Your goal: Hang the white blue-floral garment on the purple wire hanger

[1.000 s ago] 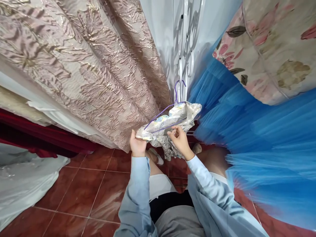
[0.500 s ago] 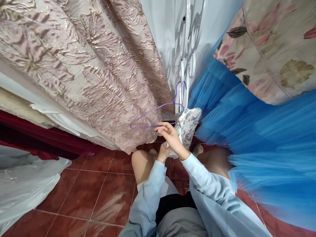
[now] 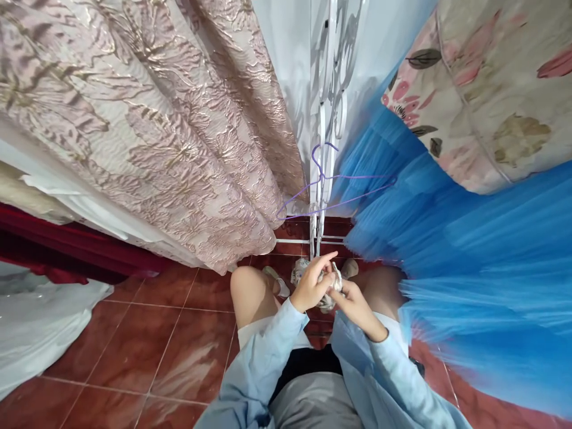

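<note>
Item: small floral garment (image 3: 328,285), bunched between both hands low at centre, about 6 o'clock from the hanger.

Left hand (image 3: 314,286): closed on the garment's left side, forefinger raised.

Right hand (image 3: 353,302): closed on the garment from the right, fingers curled into the cloth.

Purple wire hanger (image 3: 333,187): bare, hooked on the white metal grille (image 3: 328,113), with the brocade curtain (image 3: 179,137) at 9 o'clock and blue tulle (image 3: 469,250) at 3 o'clock.

Step, as judged: the garment is off its hanger and being gathered or folded in the hands. The next move calls for a steady two-handed grip to keep the loose cloth clear of the tiled floor (image 3: 147,351).

Change from half a second earlier: the right hand has left the hanger, the garment has dropped from beside it into both hands, and the hanger has swung round to the right.
</note>
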Tool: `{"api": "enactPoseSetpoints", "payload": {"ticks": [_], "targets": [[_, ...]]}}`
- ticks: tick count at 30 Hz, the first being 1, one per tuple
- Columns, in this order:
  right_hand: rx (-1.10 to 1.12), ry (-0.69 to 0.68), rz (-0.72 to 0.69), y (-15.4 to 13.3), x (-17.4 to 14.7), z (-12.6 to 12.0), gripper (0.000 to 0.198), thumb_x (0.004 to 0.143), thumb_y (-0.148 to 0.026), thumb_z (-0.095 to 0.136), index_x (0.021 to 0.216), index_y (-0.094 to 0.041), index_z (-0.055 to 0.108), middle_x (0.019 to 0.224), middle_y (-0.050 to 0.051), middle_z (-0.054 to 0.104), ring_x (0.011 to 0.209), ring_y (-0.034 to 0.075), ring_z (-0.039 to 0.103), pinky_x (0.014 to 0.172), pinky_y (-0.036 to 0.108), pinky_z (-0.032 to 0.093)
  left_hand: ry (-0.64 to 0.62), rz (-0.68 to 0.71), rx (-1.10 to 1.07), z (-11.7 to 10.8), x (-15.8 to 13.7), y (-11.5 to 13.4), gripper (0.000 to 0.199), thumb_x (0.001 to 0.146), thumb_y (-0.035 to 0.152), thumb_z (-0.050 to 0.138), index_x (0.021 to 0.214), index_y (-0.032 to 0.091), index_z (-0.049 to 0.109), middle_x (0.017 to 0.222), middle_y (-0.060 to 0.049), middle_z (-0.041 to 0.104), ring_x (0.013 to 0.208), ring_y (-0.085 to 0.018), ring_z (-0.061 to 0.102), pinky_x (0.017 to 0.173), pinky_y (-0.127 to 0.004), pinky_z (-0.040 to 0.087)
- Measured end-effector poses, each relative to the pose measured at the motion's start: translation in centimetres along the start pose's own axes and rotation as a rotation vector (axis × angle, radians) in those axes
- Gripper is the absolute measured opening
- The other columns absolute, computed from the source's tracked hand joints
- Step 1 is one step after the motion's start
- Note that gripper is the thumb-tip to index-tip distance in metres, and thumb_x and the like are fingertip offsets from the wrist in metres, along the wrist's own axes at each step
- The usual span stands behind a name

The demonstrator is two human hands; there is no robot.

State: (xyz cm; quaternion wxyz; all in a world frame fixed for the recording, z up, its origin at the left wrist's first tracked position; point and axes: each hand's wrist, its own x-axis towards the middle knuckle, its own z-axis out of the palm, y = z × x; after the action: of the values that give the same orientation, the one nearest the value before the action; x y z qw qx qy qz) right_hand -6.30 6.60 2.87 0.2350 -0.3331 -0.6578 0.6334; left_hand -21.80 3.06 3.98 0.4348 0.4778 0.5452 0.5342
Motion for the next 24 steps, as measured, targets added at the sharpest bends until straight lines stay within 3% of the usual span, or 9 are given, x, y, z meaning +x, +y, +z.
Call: {"api": "enactPoseSetpoints", "payload": {"ticks": [3,7,9,11,14,17,19,22,24], "targets": [[0.032,-0.115,-0.024,-2.6,-0.1,-1.9,0.044,0.094,-0.055,0.061,0.070,-0.017,0.061,0.065,0.000,0.058,0.060,0.014,0.048,0.059,0.027,0.042,-0.188,-0.046,-0.117,-1.0,-0.5,-0.8,0.038,0.089,0.043,0.063,0.120,0.021,0.070,0.115,-0.009,0.065,0.114,-0.026,0.057,0.109,-0.041,0.041],[-0.113,-0.218,-0.139,-6.6,0.4,-5.1,0.040,0.102,-0.047,0.052,0.082,-0.017,0.071,0.075,0.003,0.067,0.067,0.017,0.056,0.064,0.027,0.046,-0.452,-0.266,-0.358,-1.6,-2.0,-1.9,0.063,0.075,0.061,0.079,0.118,0.017,0.067,0.109,-0.009,0.066,0.102,-0.024,0.060,0.096,-0.037,0.046],[-0.229,-0.206,-0.200,-8.1,0.7,-6.5,0.038,0.104,-0.043,0.050,0.091,-0.018,0.075,0.085,0.005,0.072,0.076,0.019,0.062,0.073,0.028,0.050,-0.399,-0.275,-0.359,-1.6,-2.8,-2.0,0.064,0.071,0.061,0.083,0.112,0.016,0.065,0.102,-0.007,0.065,0.093,-0.021,0.059,0.089,-0.033,0.047],[-0.263,-0.143,-0.213,-9.0,0.9,-7.2,0.039,0.103,-0.045,0.050,0.097,-0.018,0.078,0.092,0.007,0.075,0.081,0.020,0.065,0.076,0.028,0.051,-0.220,-0.219,-0.316,-1.9,-3.2,-1.6,0.053,0.074,0.058,0.082,0.099,0.016,0.062,0.093,-0.004,0.061,0.085,-0.017,0.056,0.081,-0.029,0.046],[-0.088,-0.090,-0.127,-9.6,0.9,-6.9,0.044,0.099,-0.056,0.056,0.094,-0.019,0.080,0.088,0.008,0.077,0.078,0.021,0.068,0.071,0.028,0.054,-0.046,-0.095,-0.135,-3.4,-2.9,-0.8,0.041,0.081,0.052,0.077,0.090,0.017,0.058,0.085,-0.002,0.058,0.079,-0.015,0.054,0.075,-0.027,0.045],[0.147,-0.081,0.017,-10.5,0.6,-6.4,0.046,0.087,-0.063,0.069,0.086,-0.018,0.080,0.079,0.008,0.077,0.069,0.022,0.069,0.062,0.028,0.055,-0.042,0.031,0.196,-5.9,-1.6,-0.7,0.032,0.081,0.046,0.075,0.092,0.017,0.066,0.088,-0.006,0.066,0.084,-0.020,0.060,0.082,-0.031,0.048],[0.246,0.001,0.079,-11.5,0.4,-6.9,0.042,0.077,-0.060,0.078,0.083,-0.018,0.080,0.076,0.008,0.077,0.064,0.022,0.070,0.059,0.028,0.055,-0.053,0.086,0.379,-8.2,-0.7,-1.2,0.026,0.078,0.043,0.075,0.079,0.017,0.069,0.082,-0.007,0.067,0.081,-0.021,0.060,0.082,-0.033,0.048],[0.301,0.221,0.034,-12.7,0.6,-9.5,0.033,0.068,-0.052,0.085,0.082,-0.023,0.079,0.074,0.005,0.077,0.061,0.021,0.069,0.059,0.029,0.057,-0.020,0.111,0.503,-12.0,-0.5,-1.8,0.022,0.076,0.033,0.069,0.061,0.017,0.062,0.066,-0.004,0.062,0.072,-0.020,0.057,0.074,-0.033,0.047],[0.260,0.338,-0.028,-12.9,1.3,-11.6,0.027,0.069,-0.047,0.085,0.082,-0.025,0.077,0.067,0.002,0.073,0.055,0.019,0.064,0.052,0.028,0.052,0.038,0.090,0.498,-14.5,-0.8,-1.4,0.014,0.076,0.027,0.063,0.068,0.017,0.066,0.068,-0.003,0.064,0.071,-0.019,0.058,0.071,-0.031,0.046]]}}
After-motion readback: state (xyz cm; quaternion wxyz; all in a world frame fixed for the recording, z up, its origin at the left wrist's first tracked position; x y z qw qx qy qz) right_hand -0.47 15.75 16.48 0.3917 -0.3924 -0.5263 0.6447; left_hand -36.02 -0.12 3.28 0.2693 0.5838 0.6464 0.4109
